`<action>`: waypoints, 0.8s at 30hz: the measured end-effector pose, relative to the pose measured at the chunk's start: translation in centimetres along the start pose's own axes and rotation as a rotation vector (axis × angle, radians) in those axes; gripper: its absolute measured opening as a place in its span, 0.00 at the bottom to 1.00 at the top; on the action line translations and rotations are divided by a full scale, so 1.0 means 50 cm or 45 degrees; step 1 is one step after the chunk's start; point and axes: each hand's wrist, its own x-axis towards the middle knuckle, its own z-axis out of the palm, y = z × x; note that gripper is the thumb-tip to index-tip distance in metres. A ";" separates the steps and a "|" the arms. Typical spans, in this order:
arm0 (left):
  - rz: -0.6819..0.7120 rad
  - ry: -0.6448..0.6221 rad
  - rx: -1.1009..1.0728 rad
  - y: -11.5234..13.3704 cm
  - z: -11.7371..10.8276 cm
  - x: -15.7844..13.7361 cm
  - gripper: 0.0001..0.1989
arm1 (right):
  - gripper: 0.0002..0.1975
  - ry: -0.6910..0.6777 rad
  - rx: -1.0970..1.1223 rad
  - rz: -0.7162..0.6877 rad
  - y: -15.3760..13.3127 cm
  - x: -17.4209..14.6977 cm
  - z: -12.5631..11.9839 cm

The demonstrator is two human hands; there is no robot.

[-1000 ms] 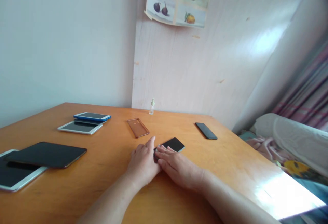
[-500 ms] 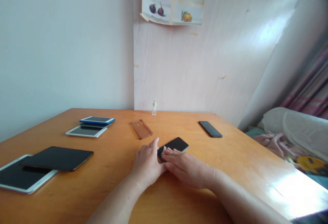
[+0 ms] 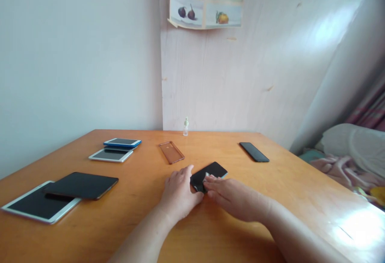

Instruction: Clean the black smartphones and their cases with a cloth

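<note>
A black-screened smartphone (image 3: 214,170) lies face up and slanted on the wooden table. My left hand (image 3: 179,190) grips its near-left end between the thumb and fingers. Pressed flat together, the fingers of my right hand (image 3: 230,195) hold a small white wipe (image 3: 206,176) against the screen. Most of the wipe is hidden under those fingers, so whether it is paper or cloth I cannot tell. Beyond my left hand lies a brown translucent phone case (image 3: 171,153).
Two overlapping tablets, one black (image 3: 86,185) and one white-framed (image 3: 33,202), lie at the left. Behind them is a stack with a blue-edged tablet (image 3: 123,141) on top. A small pump bottle (image 3: 185,128) stands at the back edge; another dark phone (image 3: 254,152) lies right.
My right hand has slid the wipe a little rightward across the screen, away from my left thumb. My left hand stays at the phone's end. The whole view has shifted slightly.
</note>
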 end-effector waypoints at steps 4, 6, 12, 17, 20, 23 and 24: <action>0.012 0.001 0.005 -0.002 0.002 0.003 0.38 | 0.21 0.036 -0.189 0.308 0.073 0.013 -0.002; 0.020 0.012 0.004 -0.004 0.004 0.003 0.37 | 0.21 0.047 -0.203 0.374 0.072 0.015 0.000; 0.018 0.032 -0.016 -0.009 0.005 0.001 0.37 | 0.21 0.032 0.053 -0.054 -0.031 0.003 0.008; 0.018 0.016 -0.006 -0.011 0.008 0.003 0.37 | 0.21 0.072 -0.117 0.224 0.038 0.017 0.011; 0.034 0.041 0.004 -0.014 0.014 0.005 0.36 | 0.21 0.091 -0.161 0.389 0.078 0.026 0.013; 0.031 0.052 -0.009 -0.016 0.016 0.005 0.37 | 0.20 0.098 -0.073 0.225 0.048 0.023 0.013; 0.034 0.055 -0.016 -0.016 0.016 0.004 0.37 | 0.20 0.092 -0.019 0.117 0.028 0.020 0.012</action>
